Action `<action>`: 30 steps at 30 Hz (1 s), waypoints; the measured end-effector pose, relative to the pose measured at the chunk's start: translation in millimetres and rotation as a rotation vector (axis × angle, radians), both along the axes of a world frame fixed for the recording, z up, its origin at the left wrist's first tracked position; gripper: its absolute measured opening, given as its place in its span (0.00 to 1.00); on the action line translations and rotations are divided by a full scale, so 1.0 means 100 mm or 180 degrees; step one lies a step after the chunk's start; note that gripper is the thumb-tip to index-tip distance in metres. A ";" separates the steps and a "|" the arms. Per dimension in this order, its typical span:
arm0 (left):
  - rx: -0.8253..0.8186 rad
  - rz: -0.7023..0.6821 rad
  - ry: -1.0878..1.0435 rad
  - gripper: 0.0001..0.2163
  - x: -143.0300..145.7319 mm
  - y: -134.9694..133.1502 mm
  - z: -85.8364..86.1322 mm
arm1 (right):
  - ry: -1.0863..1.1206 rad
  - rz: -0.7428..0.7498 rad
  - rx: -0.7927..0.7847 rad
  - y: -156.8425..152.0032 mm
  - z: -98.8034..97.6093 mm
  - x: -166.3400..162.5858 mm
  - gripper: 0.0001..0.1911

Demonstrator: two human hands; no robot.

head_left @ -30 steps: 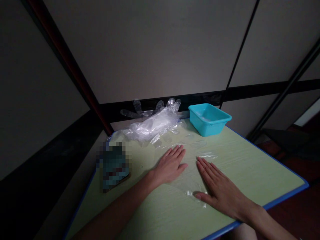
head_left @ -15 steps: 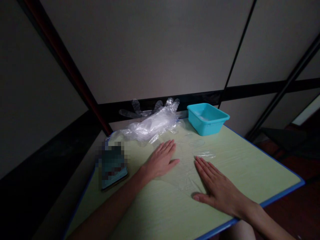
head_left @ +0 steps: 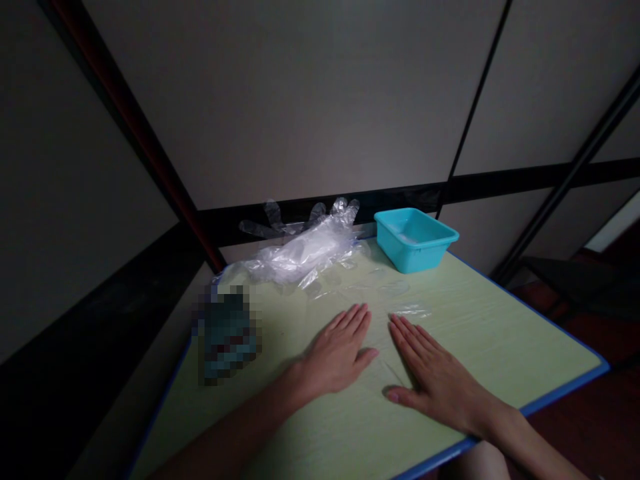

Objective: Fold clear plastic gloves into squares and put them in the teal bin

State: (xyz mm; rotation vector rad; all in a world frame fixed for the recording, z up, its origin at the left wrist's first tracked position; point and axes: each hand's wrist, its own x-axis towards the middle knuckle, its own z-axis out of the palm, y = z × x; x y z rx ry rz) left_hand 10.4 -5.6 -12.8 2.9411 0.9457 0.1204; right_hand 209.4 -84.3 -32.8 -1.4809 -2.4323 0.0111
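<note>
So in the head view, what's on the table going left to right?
Blurred dark object → left hand → right hand. The glove pile and teal tub overlap these, so they are left out.

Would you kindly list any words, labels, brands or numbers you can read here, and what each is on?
None can be read.
The flat object near the left hand is pixelated, so unreadable.
The teal tub, clear plastic gloves and table show no print.
</note>
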 end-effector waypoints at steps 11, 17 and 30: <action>0.0160 0.0262 -0.0011 0.29 -0.41 0.35 -0.04 | -0.0049 -0.0018 0.0029 0.00 0.04 -0.02 0.46; 0.0059 0.0296 0.0105 0.31 -0.34 0.25 0.03 | -0.0132 0.0166 -0.0042 0.00 0.05 0.10 0.45; -0.0296 0.0346 0.0152 0.35 -0.09 -0.15 0.29 | -0.0049 0.0002 -0.0694 -0.08 0.38 0.53 0.38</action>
